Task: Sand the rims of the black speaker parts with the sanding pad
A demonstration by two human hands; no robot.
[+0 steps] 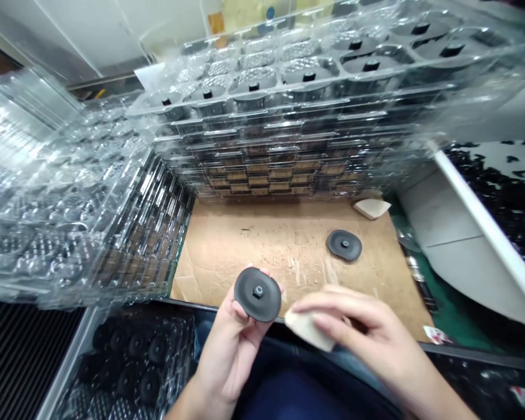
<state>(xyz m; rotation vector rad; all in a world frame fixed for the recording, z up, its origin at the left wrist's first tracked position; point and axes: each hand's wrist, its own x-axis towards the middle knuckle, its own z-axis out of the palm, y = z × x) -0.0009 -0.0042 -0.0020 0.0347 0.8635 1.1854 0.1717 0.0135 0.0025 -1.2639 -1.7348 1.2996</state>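
My left hand (238, 344) grips a black oval disc (269, 297) by its edges, its small raised centre stud facing up. Pinched in my right hand (354, 321) is a cream-coloured wedge-shaped pad (308, 331), close to the disc's right side but apart from it. A second black oval disc (345, 245) lies on the cardboard sheet (227, 233) beyond my right hand. Another cream wedge pad (371, 207) rests at the sheet's far right corner.
Tall stacks of clear plastic trays (262, 140) stand behind the cardboard, with more trays (70, 233) at the left. Low at left, a tray of black discs (133, 344) sits near my lap. A white-edged bin (476, 201) holds many small black parts (499, 186) at right.
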